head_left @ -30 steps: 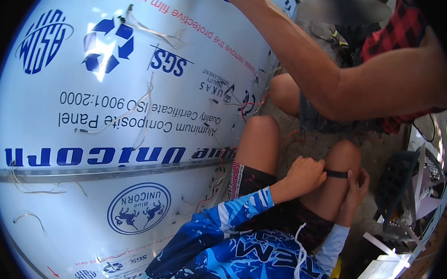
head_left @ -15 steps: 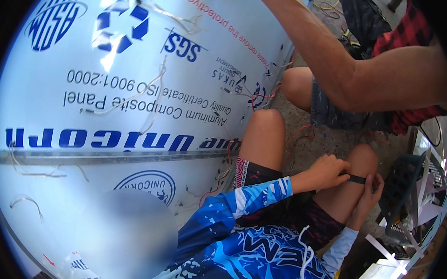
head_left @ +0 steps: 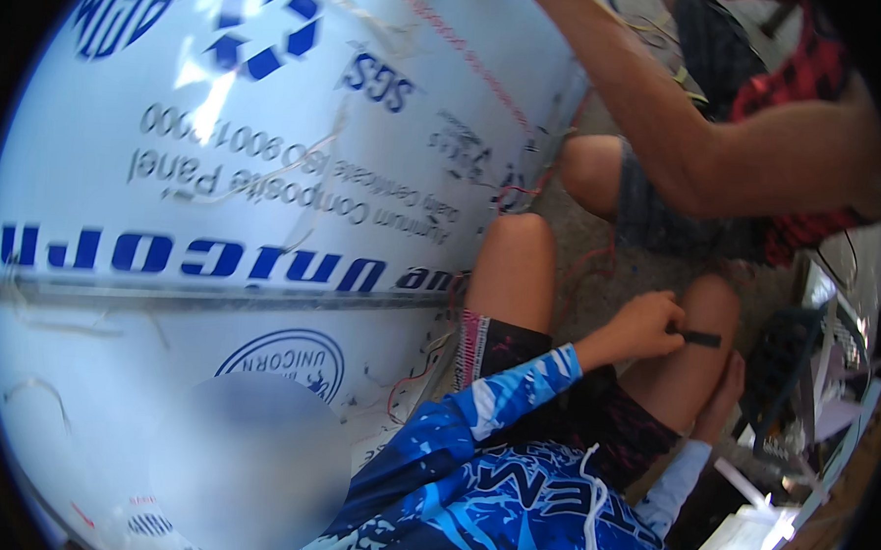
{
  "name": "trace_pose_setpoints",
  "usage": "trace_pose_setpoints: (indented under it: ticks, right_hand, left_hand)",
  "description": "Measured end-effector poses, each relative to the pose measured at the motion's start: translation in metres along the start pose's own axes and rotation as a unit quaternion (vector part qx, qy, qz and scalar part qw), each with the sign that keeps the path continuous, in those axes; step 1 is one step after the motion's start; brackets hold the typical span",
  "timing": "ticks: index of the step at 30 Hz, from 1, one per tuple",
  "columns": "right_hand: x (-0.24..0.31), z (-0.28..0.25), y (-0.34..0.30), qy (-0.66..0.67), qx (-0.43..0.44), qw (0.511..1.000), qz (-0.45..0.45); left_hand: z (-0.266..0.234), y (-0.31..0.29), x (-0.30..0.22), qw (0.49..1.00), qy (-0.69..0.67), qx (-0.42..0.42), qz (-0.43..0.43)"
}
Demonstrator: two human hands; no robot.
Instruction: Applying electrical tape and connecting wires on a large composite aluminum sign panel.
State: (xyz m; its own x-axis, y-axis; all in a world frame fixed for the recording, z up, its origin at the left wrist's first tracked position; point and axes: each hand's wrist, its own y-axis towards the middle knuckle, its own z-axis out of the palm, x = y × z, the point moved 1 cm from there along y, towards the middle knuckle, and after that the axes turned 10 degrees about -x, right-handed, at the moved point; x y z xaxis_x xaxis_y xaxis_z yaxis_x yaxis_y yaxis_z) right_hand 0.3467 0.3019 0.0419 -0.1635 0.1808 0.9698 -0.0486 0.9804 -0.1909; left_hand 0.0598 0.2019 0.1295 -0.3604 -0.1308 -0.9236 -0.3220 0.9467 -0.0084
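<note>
The left hand (head_left: 643,328) pinches one end of a short black strip (head_left: 698,337) lying across the person's right knee (head_left: 711,305); the right hand (head_left: 726,386) rests lower on the same leg, its fingers' grip not discernible. Compared with a second earlier, the right hand has left the strip's far end. A co-worker's bare arm (head_left: 682,138) reaches over the large white printed panel (head_left: 266,218).

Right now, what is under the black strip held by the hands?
The black strip lies across the person's bare right knee. The left hand pinches one end; the right hand sits mostly hidden behind the knee, so its grip cannot be seen.
</note>
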Motion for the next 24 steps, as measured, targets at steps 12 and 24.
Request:
trace_pose_setpoints:
  ticks: [12, 24]
  right_hand:
    - [-0.229, -0.059, -0.128, -0.241, -0.076, 0.895, 0.369]
    - [-0.229, -0.046, -0.14, -0.21, -0.097, 0.885, 0.405]
  left_hand:
    - [-0.022, 0.015, 0.018, 0.961, -0.14, 0.184, -0.152]
    - [-0.034, -0.002, 0.015, 0.953, -0.219, 0.147, -0.15]
